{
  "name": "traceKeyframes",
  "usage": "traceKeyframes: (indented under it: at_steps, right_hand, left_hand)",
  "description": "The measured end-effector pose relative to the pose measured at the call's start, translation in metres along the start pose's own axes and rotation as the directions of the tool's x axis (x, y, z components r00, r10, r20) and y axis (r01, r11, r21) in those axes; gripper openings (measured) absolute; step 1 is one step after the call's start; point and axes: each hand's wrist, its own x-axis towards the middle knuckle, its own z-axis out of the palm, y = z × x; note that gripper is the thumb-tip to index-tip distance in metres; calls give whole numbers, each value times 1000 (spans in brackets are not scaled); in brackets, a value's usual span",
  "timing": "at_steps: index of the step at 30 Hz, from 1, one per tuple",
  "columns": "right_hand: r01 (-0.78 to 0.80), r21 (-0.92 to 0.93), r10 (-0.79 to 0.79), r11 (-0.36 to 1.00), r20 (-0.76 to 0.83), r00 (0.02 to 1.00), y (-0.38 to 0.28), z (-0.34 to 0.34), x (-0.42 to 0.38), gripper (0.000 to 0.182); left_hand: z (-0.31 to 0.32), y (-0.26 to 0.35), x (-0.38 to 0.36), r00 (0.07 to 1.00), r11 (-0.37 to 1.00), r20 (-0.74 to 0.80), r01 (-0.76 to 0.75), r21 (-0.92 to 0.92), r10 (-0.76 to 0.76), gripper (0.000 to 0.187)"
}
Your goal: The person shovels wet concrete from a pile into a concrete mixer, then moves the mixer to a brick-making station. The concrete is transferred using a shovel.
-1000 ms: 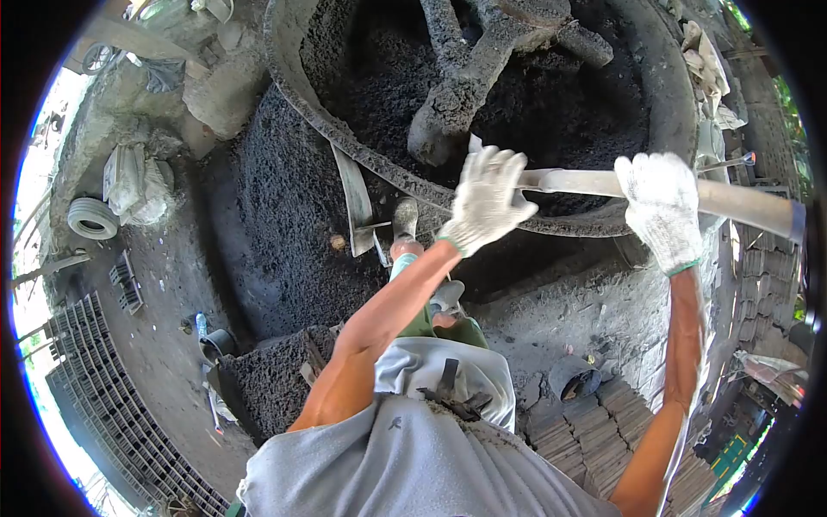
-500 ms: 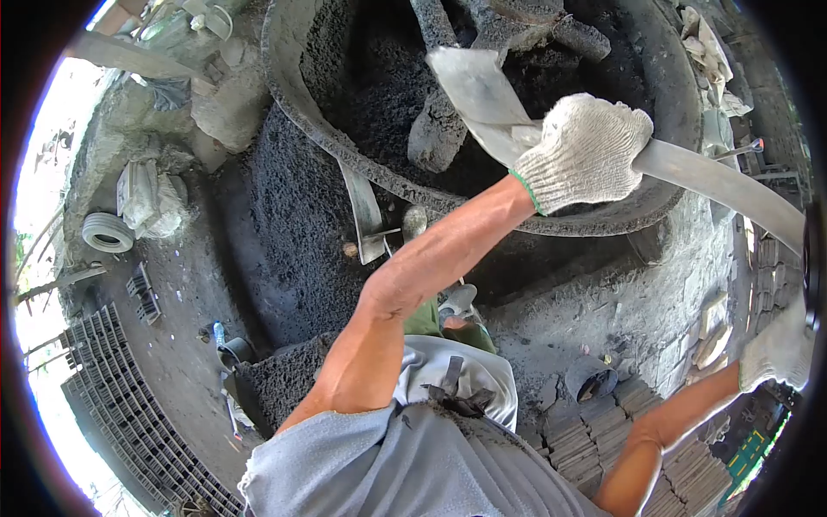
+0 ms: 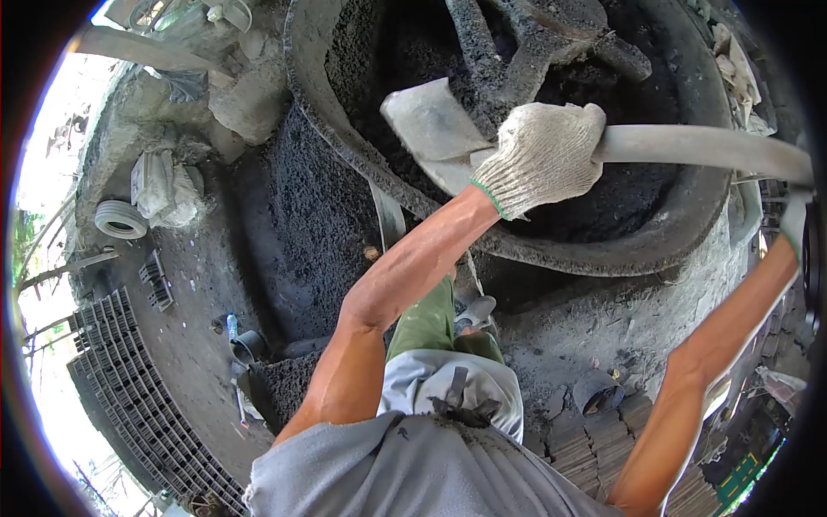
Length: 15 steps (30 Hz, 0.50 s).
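My left hand [image 3: 544,157], in a white knit glove with a green cuff, is wrapped round a shovel [image 3: 698,145] just behind its blade. The shovel's grey blade [image 3: 431,119] points left over the near part of a large round mixing pan [image 3: 594,257]. Dark, crumbly mix [image 3: 620,194] lies inside the pan. At the far right edge of the view, my gloved right hand [image 3: 796,215] is closed at the rear end of the shovel's handle; the dark border hides part of it.
Caked mixer arms [image 3: 551,39] stand in the pan. A heap of dark mix [image 3: 314,207] lies on its left. Further left are a tyre [image 3: 121,220] and rows of dark blocks [image 3: 146,388]. A bucket-like container [image 3: 598,392] and stacked slabs [image 3: 594,448] are near my feet.
The shovel blade has moved left and down in view, my left hand with it. My right hand has risen along the right edge. The pan appears shifted right and lower.
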Motion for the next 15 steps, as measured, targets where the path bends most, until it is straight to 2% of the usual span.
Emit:
traceKeyframes:
  at_steps: [1,2,3,4,5,6,7,9,10,11,13,14,15]
  right_hand:
    - [-63,-29,56,998,-199,979,24,40,-2,42]
    - [-128,-65,108,990,-251,962,41,79,-11,31]
    - [-211,-109,181,971,-232,956,53,121,-34,20]
    - [-267,-198,233,943,-179,956,60,162,-65,13]
    - [-322,-236,297,917,-135,945,63,200,-93,13]
    - [-395,-191,379,899,-115,918,62,228,-113,21]
    - [-527,581,741,620,-212,638,69,254,-124,24]
    - [-524,591,752,613,-234,616,58,252,-130,20]
    - [-526,599,761,604,-238,603,49,249,-133,19]
    - [-551,573,752,607,-189,631,45,239,-134,15]
    - [-586,677,817,445,-39,576,32,209,-116,12]
    - [-503,125,513,856,-72,855,20,184,-102,14]
    - [-325,-215,343,921,54,938,26,171,-95,15]
  left_hand:
    - [-3,-15,-1,999,999,3,54,1,-54,24]
    - [-6,-32,-4,994,994,9,109,6,-109,24]
    - [-2,-57,-14,980,980,32,198,20,-199,23]
    - [29,-100,-31,956,957,-45,289,7,-288,21]
    - [56,-145,-46,954,954,-55,297,31,-295,21]
    - [78,-183,-58,943,943,-24,332,-26,-333,25]
    - [82,-196,-60,885,890,105,457,5,-455,31]
    - [84,-188,-73,915,919,-84,389,-60,-393,35]
    - [82,-181,-67,900,900,-10,435,-29,-436,37]
    - [79,-177,-57,888,884,42,459,-87,-457,33]
    - [74,-174,-50,951,952,80,302,-45,-298,29]
    - [51,-155,-38,966,969,99,244,-38,-240,25]
    - [38,-144,-25,991,993,62,121,-7,-120,24]
